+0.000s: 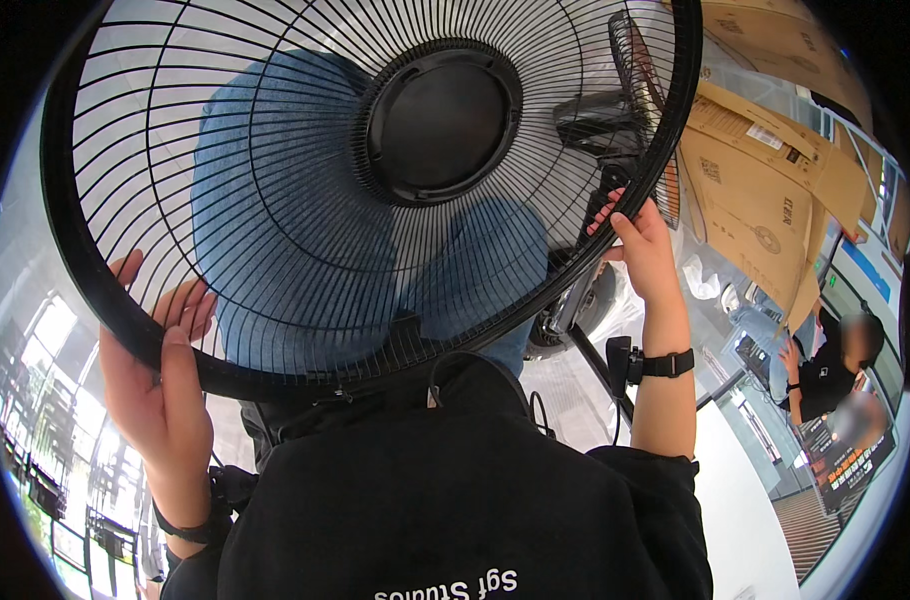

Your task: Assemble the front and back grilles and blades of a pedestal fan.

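A large round black fan grille (405, 318) of thin wires fills the upper middle, its solid round hub plate (440, 125) toward the far side. It lies above my knees in blue jeans, which show through the wires. My left hand (165, 370) grips the rim at the near left, thumb on top and fingers coming up through or behind the wires. My right hand (640, 240) pinches the rim at the right, thumb over the edge. Through the wires at the right I see black fan blades (605, 120) and a dark stand part beneath them.
Open brown cardboard boxes (745, 190) stand at the far right. Beyond them another person (825, 360) in a black top sits or crouches. A white table (740, 500) curves along my right side. Clear plastic wrapping (700, 275) lies on the floor near the boxes.
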`<state>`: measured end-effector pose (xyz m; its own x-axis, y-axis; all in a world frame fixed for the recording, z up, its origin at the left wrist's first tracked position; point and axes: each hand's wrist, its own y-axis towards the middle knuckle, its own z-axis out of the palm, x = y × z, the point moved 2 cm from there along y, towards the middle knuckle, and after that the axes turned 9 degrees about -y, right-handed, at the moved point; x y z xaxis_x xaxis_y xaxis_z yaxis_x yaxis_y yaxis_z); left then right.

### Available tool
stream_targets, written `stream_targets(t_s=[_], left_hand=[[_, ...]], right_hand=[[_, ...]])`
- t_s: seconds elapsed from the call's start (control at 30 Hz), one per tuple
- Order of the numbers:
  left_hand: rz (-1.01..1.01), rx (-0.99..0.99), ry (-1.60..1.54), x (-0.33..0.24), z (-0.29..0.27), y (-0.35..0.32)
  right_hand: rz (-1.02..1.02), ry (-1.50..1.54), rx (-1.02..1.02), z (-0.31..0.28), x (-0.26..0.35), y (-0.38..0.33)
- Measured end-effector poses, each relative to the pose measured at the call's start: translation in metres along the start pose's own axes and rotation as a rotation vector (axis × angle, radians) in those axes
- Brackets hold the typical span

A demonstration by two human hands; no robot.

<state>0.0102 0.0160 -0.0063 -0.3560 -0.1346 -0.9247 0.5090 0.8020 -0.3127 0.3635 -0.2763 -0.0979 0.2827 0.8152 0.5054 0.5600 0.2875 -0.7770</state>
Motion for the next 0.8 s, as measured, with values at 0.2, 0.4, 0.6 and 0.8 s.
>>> stream_targets(t_s=[0.2,0.4,0.6,0.8], left_hand=[[0.045,0.002,0.010,0.001,-0.003,0.002],[0.075,0.108,0.045,0.003,-0.009,-0.003],[0.089,0.090,0.113,-0.001,-0.004,-0.008],[0.052,0.047,0.144,-0.003,-0.004,-0.012]], right_hand=[[-0.250,0.030,-0.084,0.006,0.005,0.010],[-0.181,0.088,-0.093,0.010,0.010,0.012],[-0.273,0.061,-0.180,0.018,0.006,0.025],[-0.286,0.050,-0.219,0.016,0.011,0.032]])
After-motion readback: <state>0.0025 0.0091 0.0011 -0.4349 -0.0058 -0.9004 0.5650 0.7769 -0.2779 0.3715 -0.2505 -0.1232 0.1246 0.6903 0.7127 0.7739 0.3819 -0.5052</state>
